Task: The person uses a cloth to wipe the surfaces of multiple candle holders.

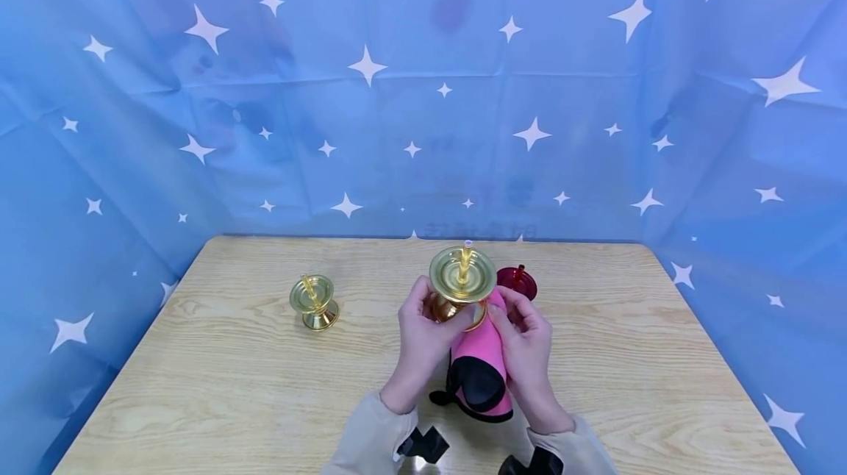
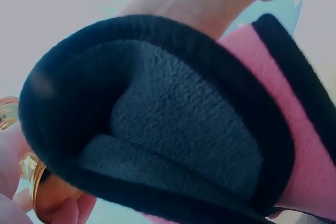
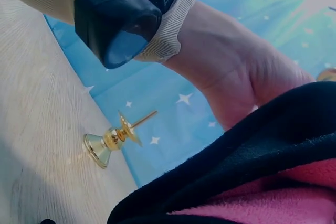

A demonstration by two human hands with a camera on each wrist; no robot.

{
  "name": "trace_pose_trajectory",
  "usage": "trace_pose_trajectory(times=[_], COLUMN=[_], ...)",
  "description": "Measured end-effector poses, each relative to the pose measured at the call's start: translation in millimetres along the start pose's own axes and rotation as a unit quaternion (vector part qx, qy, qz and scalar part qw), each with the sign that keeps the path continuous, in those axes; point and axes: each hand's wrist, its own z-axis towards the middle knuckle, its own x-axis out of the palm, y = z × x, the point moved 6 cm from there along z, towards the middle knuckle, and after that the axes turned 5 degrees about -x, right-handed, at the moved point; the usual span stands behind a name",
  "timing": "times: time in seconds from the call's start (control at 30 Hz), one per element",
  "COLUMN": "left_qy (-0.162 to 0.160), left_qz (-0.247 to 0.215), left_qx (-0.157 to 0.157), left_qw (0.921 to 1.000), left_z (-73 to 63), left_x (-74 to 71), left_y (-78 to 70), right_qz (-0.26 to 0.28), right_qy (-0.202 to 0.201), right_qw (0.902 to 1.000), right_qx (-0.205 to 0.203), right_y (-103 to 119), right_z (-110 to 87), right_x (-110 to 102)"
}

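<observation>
Both hands (image 1: pixel 476 339) grip gold candlestick (image 1: pixel 462 278) – pink pouch (image 1: pixel 481 365) – no legible writing.

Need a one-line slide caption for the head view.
Both hands, left hand and right hand, hold a gold metal candlestick against a pink fleece pouch over a wooden table.

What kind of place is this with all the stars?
Probably a small staged tabletop booth rather than a lived-in room: a light wooden table is walled on three sides by blue plastic sheeting with white stars, and only a few gold metal candle holders and a pink fleece pouch are there.
</observation>
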Motion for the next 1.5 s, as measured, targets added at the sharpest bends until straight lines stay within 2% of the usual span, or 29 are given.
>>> trace_pose_trajectory(times=[0.17, 0.3, 0.37, 0.57, 0.67, 0.73, 0.87, 1.0, 1.5], left_qy=[0.013, 0.005, -0.003, -0.037, -0.058, -0.075, -0.103, -0.114, -0.131], left_qz=[0.011, 0.028, 0.034, 0.049, 0.080, 0.112, 0.165, 0.188, 0.245], left_qx=[0.016, 0.023, 0.022, 0.012, 0.032, 0.052, 0.077, 0.072, 0.074], left_qw=[0.9997, 0.9993, 0.9992, 0.9980, 0.9945, 0.9895, 0.9778, 0.9729, 0.9578], left_z=[2.6, 6.5, 9.3, 13.3, 14.9, 15.0, 19.5, 23.6, 28.1], left_x=[-4.2, -13.1, -18.9, -32.9, -39.1, -42.6, -54.3, -64.2, -85.3], left_y=[0.7, 1.7, 3.8, -7.0, -10.6, -15.0, 2.7, 24.5, 53.4], right_qz=[-0.003, -0.017, -0.020, -0.006, 0.005, 0.012, 0.010, 0.007, 0.030], right_qy=[0.008, 0.008, 0.004, -0.010, -0.016, -0.021, -0.027, -0.032, -0.046], right_qw=[0.9999, 0.9998, 0.9998, 0.9999, 0.9998, 0.9997, 0.9996, 0.9993, 0.9978], right_qx=[0.009, 0.007, 0.003, -0.006, -0.005, -0.004, -0.009, -0.018, -0.037], right_y=[-0.3, 2.8, 5.3, 13.1, 16.9, 19.5, 24.8, 28.4, 35.5], right_z=[-0.5, -1.7, -1.8, 0.1, 0.5, 0.6, 0.9, 1.6, 3.2], right_x=[0.6, -1.6, -4.2, -13.5, -17.6, -20.0, -24.4, -28.7, -39.2])
